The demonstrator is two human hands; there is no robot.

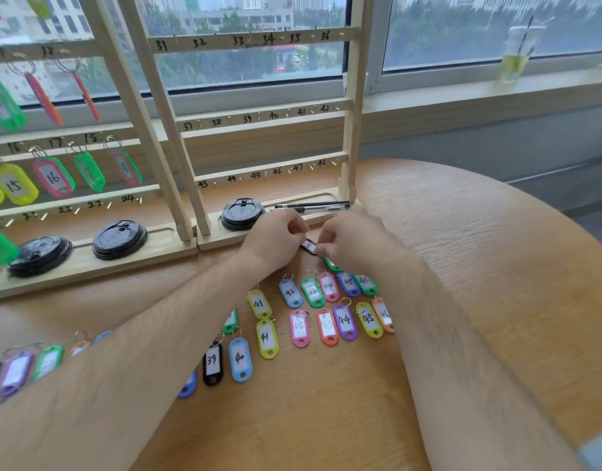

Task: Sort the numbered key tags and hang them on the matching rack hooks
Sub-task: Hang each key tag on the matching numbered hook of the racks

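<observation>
A black key tag (309, 246) is pinched between the curled fingertips of both hands: the upper end, where the ring would sit, is taken by the left hand (276, 241), and the lower end by the right hand (350, 244). The tag is held just off the table (462, 266), close against the front edge of the base of the right-hand rack (352, 130). A white label with dark writing can be made out on it, but the number is too blurred and too covered to be read. The step in hand is judged to be sorting, not hanging: the number is being checked or the ring straightened. Next, the number must be read and the tag either laid in its place among the sorted tags (327, 311) or carried up by its ring to the matching hook. Those tags, in many colours, are set out in two rows running in number order toward the near edge, with 39 to 46 legible. The hooks marked 31 to 48 on the right-hand rack are bare, while coloured tags are hung on the left-hand rack (123, 96).
</observation>
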